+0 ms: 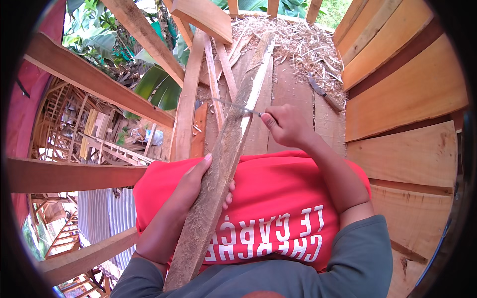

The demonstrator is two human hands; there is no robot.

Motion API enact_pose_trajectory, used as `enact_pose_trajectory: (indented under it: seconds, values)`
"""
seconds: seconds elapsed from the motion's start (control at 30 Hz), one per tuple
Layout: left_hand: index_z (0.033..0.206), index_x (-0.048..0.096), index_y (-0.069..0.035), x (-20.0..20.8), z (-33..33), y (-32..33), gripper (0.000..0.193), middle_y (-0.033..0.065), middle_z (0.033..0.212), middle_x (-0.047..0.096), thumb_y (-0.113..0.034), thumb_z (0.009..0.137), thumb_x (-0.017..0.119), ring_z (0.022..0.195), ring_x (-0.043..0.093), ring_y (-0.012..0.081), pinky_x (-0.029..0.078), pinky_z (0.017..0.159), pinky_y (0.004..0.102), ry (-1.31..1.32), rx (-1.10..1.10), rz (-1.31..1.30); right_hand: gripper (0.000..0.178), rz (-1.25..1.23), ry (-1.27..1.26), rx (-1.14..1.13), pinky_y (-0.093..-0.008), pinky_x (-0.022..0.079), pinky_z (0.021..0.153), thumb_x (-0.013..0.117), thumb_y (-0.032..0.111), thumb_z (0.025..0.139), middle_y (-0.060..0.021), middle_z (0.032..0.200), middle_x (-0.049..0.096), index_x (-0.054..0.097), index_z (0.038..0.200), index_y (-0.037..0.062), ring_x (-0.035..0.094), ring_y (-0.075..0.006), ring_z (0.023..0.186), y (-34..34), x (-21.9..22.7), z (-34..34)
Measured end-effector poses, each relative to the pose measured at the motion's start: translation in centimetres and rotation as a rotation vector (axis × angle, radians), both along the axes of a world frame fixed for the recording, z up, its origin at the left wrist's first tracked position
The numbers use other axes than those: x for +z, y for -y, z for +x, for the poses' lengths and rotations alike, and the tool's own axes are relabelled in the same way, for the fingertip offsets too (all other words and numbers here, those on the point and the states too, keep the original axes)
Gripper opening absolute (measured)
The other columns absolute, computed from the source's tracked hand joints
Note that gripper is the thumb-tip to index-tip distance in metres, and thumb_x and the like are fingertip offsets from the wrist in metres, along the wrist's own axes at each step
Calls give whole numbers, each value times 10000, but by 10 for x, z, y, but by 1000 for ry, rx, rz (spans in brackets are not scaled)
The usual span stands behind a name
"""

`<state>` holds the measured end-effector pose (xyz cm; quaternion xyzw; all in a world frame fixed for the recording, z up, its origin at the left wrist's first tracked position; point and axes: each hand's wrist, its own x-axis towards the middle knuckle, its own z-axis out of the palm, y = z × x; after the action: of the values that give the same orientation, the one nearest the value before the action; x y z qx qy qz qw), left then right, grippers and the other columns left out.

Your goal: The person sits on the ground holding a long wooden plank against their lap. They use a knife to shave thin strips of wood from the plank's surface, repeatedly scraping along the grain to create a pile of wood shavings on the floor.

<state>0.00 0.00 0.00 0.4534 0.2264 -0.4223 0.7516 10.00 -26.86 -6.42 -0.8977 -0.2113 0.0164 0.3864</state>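
Note:
A long rough wooden beam (pixel 211 191) runs from against my body, over my lap, to the floorboards ahead. My left hand (pixel 196 181) is wrapped round its near half, thumb on the left side and fingertips showing on the right. My right hand (pixel 287 125) is closed round the handle of a thin-bladed knife (pixel 236 105). The blade lies across the beam, pointing left; the handle is mostly hidden in my fist. Along the beam's right edge, by the blade and beyond it, runs a pale, freshly cut strip (pixel 258 82).
A second knife (pixel 318 88), with a dark curved blade, lies on the floorboards (pixel 293 92) at the right. Wood shavings (pixel 303 42) heap at the far end. Wooden boards (pixel 407 89) wall the right side; open posts and rails (pixel 99 82) stand left. Red cloth (pixel 273 198) covers my lap.

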Motion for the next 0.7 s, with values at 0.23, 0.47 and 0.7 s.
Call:
enact_pose_trajectory:
  seconds: [0.23,0.47,0.7]
  values:
    - [1247,521,-35,-2,2,1,550,140,824,623,-509,1056,318,634,635,242,551,534,351,-57,46,63,394,-113,47,-27,-534,440,578,545,360,977,-211,642,593,594,740,48,597,-446,633,-4,-21,-1]
    - [1224,516,-75,4,11,2,556,125,822,598,-572,1029,358,574,593,232,525,486,334,-52,92,95,362,-55,155,78,-538,457,583,531,361,981,-192,653,602,578,784,61,612,-437,642,-18,-14,-12]
    - [1267,506,-71,0,9,-6,566,119,846,620,-552,1040,313,618,606,228,530,514,344,-57,144,-23,363,-7,238,123,-518,438,518,563,357,968,-179,584,567,561,767,54,587,-416,547,-28,-4,-22]
